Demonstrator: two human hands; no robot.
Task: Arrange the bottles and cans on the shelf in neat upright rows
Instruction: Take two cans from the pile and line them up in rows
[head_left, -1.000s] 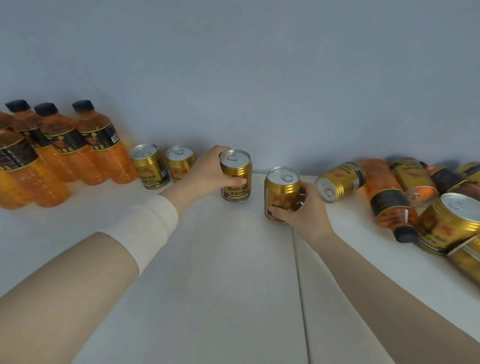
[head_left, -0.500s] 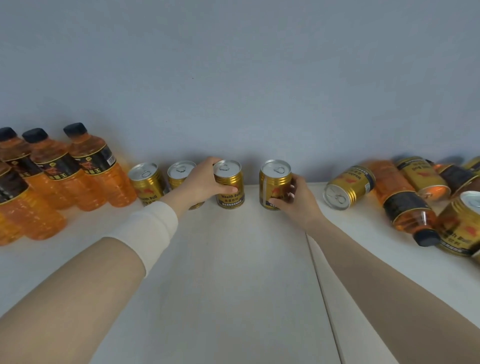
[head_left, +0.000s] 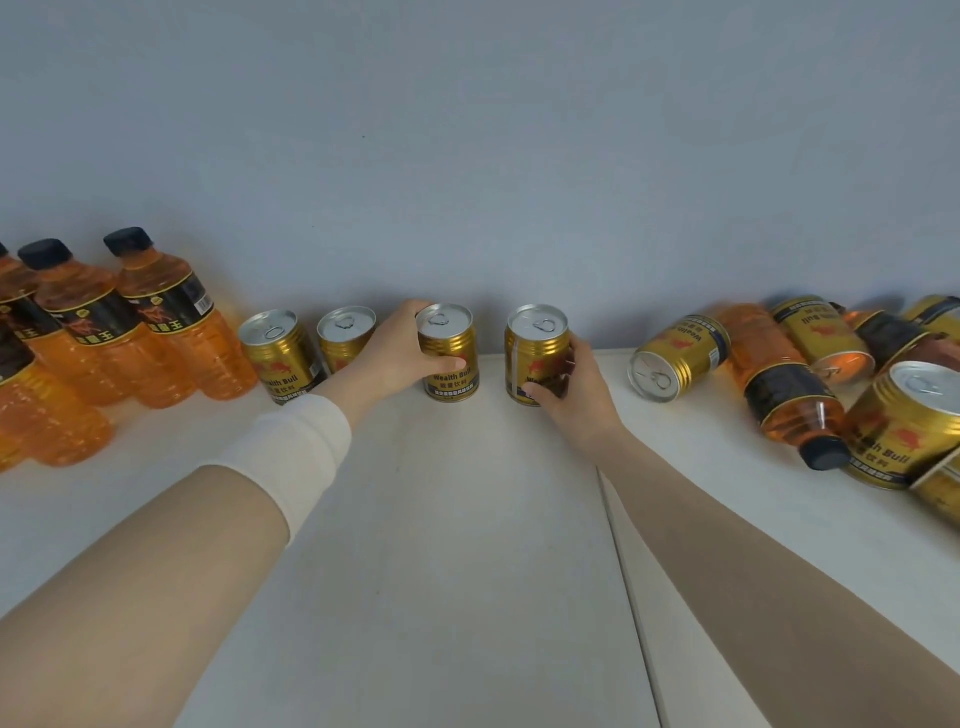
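Head view: at center frame, close to the wall (head_left: 467, 156), the left hand (head_left: 395, 348) wraps fingers and thumb round the 3rd can (head_left: 449, 364) of an upright row. The right hand (head_left: 576, 395) grips the 4th can (head_left: 535, 348) just right of it, with a gap between the 2. Both stand on the white shelf (head_left: 467, 519). Left of them stand 2 other cans (head_left: 275, 353), 1 partly behind the left hand, then upright bottles (head_left: 171, 322) at far left. At right lie toppled cans (head_left: 675, 358) and a toppled bottle (head_left: 779, 384), its cap toward the camera.
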